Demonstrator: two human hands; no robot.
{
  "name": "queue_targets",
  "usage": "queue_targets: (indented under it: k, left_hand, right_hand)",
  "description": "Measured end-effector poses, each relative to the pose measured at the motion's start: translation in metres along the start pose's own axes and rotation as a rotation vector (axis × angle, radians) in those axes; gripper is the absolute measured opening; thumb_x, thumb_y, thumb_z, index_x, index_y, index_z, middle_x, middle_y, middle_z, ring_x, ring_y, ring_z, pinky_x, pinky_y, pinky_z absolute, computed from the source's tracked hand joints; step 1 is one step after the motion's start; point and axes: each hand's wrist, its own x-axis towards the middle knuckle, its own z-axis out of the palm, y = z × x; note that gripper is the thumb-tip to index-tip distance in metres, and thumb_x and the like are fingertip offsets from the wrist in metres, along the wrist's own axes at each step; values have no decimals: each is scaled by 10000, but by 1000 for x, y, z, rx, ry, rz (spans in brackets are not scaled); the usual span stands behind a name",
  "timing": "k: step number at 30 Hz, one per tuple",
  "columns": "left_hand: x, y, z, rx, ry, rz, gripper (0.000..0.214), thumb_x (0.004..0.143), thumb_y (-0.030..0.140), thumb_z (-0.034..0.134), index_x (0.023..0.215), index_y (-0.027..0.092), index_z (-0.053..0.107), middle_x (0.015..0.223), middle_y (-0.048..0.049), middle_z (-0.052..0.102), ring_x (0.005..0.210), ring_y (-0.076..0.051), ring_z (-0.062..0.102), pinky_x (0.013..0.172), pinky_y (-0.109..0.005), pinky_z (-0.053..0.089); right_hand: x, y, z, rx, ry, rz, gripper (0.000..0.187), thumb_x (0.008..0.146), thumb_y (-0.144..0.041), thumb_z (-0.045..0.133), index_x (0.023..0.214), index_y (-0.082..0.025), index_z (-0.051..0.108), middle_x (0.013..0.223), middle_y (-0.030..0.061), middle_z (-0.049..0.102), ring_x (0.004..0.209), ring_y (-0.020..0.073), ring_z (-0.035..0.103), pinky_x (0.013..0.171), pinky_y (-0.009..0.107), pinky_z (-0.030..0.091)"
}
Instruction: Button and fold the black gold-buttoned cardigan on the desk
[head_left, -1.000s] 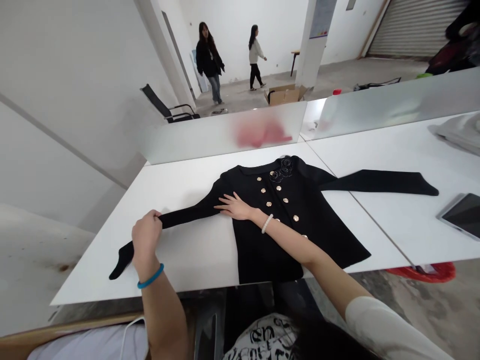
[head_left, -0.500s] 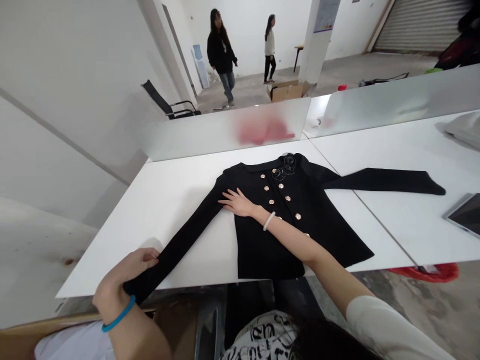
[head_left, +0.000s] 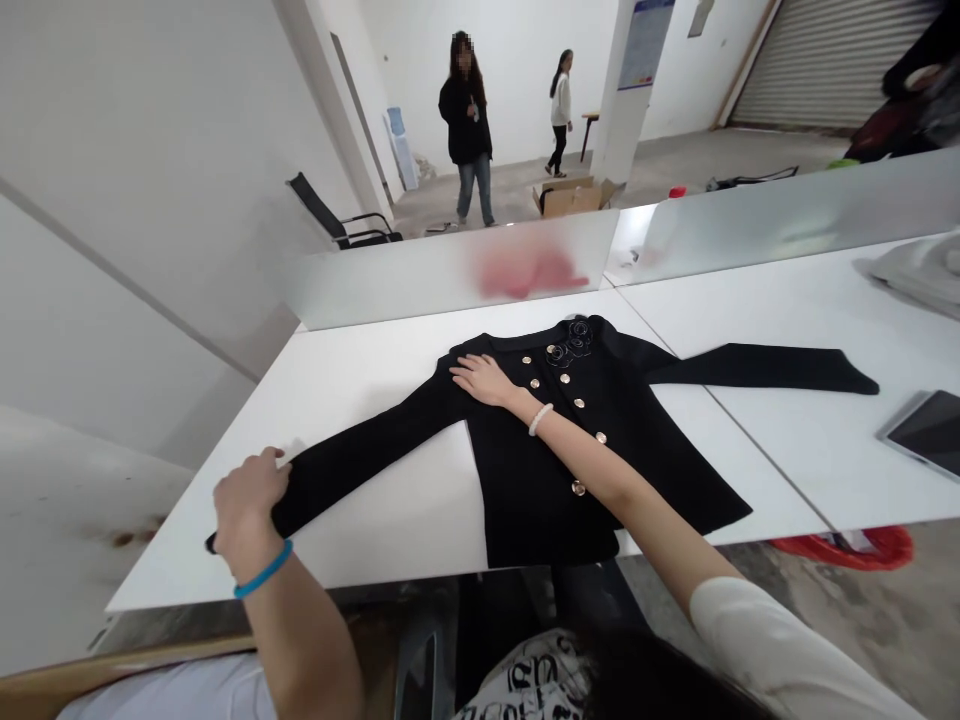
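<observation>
A black jacket [head_left: 540, 510] with gold buttons and a dark flower trim near the neckline lies front up on the white table [head_left: 405, 545]. My right hand [head_left: 484, 380] rests flat on the chest near the shoulder of the sleeve on my left, fingers stretched out. That sleeve [head_left: 360, 455] slants down toward the table's left side, where my left hand [head_left: 251, 495] is closed on it near the cuff; some of its fingers are hidden. The other sleeve [head_left: 780, 368] stretches out to the right.
A frosted divider [head_left: 390, 285] runs along the table's back. At the right are a tablet-like device [head_left: 930, 430] and a pale object [head_left: 922, 270]. Below the edge sits a red-lined bin [head_left: 885, 548]; a box with white cloth [head_left: 180, 690] is at lower left. Two people stand beyond the divider.
My left hand has moved up and left with the sleeve, swinging it farther out from the body onto the table. My right hand has slid slightly up toward the shoulder.
</observation>
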Motion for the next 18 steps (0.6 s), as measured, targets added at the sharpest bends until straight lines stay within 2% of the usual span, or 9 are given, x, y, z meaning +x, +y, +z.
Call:
queue_targets:
  k: [2,4,7,9,11,14,18]
  left_hand:
    - [-20,17,19,8,-95,106,396,855,352,406,1148,149,577,1099,-148,662,978,-304,617,829,-410,462]
    - [-43,34,39,-65,-188,213,507,891,438,315,1264,157,512,1233,-138,601,1102,-293,568,950,-428,406]
    - [-65,49,65,-121,-263,182,613,894,500,251,1377,155,403,1443,-126,396,1320,-319,350,1071,-531,239]
    - [-69,48,78,-137,-217,102,642,895,509,219,1420,158,339,1512,-104,258,1386,-348,184,1081,-585,154]
    - [-66,43,84,-154,-148,5,660,896,521,186,1430,159,322,1526,-107,217,1392,-382,111,1074,-618,105]
    - [-60,36,87,-189,-83,-123,699,892,542,124,1422,141,342,1517,-136,233,1386,-406,104,1062,-643,81]
    - [-60,35,84,-248,-52,-148,739,884,561,78,1422,126,338,1517,-140,231,1389,-394,107,1072,-633,57]
  right_hand:
    - [5,10,5,-75,3,99,502,965,-446,275,1404,-232,393,1486,110,313,1375,316,212,1083,537,142]
    - [9,17,16,-95,-80,178,565,943,-508,296,1444,-247,305,1513,124,239,1388,348,148,1073,578,108]
    - [18,15,33,-88,-140,268,596,933,-543,265,1457,-259,266,1526,129,192,1396,356,97,1072,590,61]
    - [28,7,41,-67,-129,316,598,935,-543,239,1461,-259,255,1533,128,165,1399,355,70,1069,598,31]
    - [40,-3,47,-38,-121,349,605,933,-540,232,1464,-249,246,1538,130,140,1401,355,51,1063,610,6]
    - [55,-17,56,0,-95,354,607,933,-526,232,1465,-234,248,1542,130,109,1403,352,29,1057,618,-31]
    - [65,-21,57,60,-98,341,625,925,-542,250,1465,-228,245,1545,119,96,1406,341,11,1061,609,-51]
